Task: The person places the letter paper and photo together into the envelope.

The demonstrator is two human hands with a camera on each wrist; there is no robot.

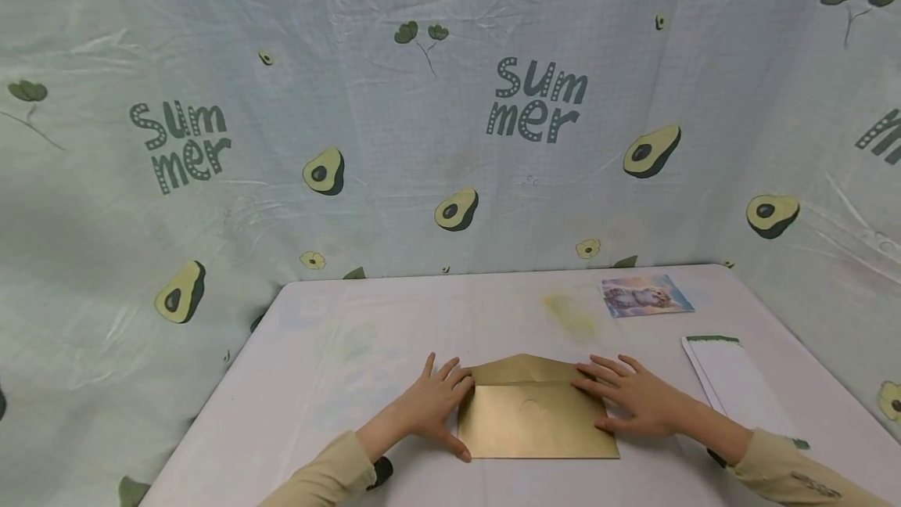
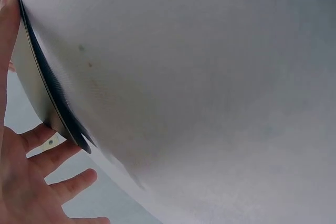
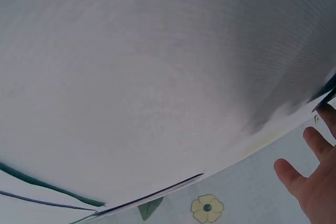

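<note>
A gold envelope [image 1: 538, 421] lies on the table in the head view, its pointed flap [image 1: 522, 368] unfolded towards the far side. At its left edge is my left hand [image 1: 435, 405], fingers spread, with the thumb by the near corner and the fingertips by the flap fold. In the left wrist view, the thumb and two fingers touch the edge of the envelope [image 2: 32, 72], which appears slightly raised. My right hand [image 1: 637, 397] rests at the right edge, its fingers extended over that side. Only part of the right hand [image 3: 315, 182] shows in the right wrist view.
A picture card [image 1: 646, 296] with a furry animal on it lies at the table's far right. Nearer, beside the right forearm, is a white sheet or pad [image 1: 739, 382] with green ends. A curtain [image 1: 394, 139] printed with avocados hangs behind the table [image 1: 296, 350].
</note>
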